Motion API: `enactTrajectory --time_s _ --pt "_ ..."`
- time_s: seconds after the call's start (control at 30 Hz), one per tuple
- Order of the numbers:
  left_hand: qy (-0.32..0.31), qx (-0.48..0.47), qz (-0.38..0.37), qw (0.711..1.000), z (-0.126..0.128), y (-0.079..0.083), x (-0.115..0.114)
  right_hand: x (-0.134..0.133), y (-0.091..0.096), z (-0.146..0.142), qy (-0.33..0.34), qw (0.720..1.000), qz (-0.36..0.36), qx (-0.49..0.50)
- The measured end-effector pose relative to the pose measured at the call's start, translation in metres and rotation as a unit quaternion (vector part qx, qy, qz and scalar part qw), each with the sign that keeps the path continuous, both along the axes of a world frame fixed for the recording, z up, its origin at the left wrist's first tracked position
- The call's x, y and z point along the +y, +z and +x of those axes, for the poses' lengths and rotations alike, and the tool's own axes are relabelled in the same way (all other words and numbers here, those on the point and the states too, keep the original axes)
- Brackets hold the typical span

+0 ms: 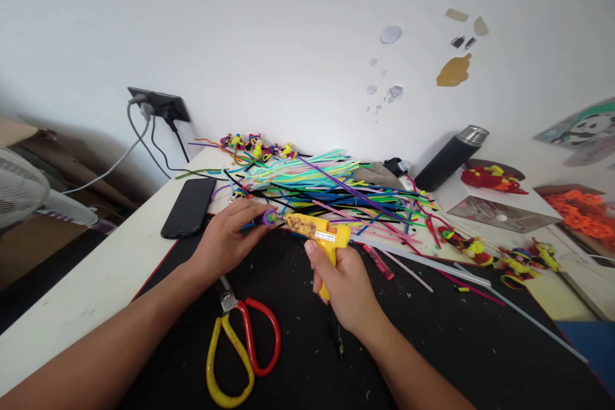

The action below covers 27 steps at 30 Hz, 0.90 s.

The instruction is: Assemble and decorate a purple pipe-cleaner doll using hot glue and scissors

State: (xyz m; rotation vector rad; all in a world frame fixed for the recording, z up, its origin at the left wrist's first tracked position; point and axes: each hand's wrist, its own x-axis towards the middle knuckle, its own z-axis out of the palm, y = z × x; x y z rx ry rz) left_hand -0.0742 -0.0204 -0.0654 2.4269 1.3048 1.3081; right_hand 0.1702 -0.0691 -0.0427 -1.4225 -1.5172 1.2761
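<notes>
My right hand (346, 287) is closed round the handle of a yellow glue gun (318, 231), whose nozzle points left. The nozzle touches a small purple coiled pipe-cleaner piece (268, 217) that my left hand (229, 238) pinches between fingers and thumb. Both hands hover just above a black mat (432, 346). Scissors (243, 343) with one red and one yellow handle lie on the mat below my left wrist.
A big heap of coloured pipe cleaners (331, 189) lies behind the hands. A black phone (189, 207) rests at the left, a dark flask (450, 157) and finished pipe-cleaner figures (500, 255) at the right. Clear glue sticks (432, 262) lie on the mat. A fan (22, 192) stands far left.
</notes>
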Motion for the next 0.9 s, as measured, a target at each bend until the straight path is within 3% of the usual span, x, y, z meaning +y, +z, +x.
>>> enactTrajectory --time_s 0.9 --pt "0.009 -0.016 -0.014 1.000 0.0003 -0.0001 0.0000 0.0004 0.0016 -0.0004 0.002 1.000 -0.002 0.002"
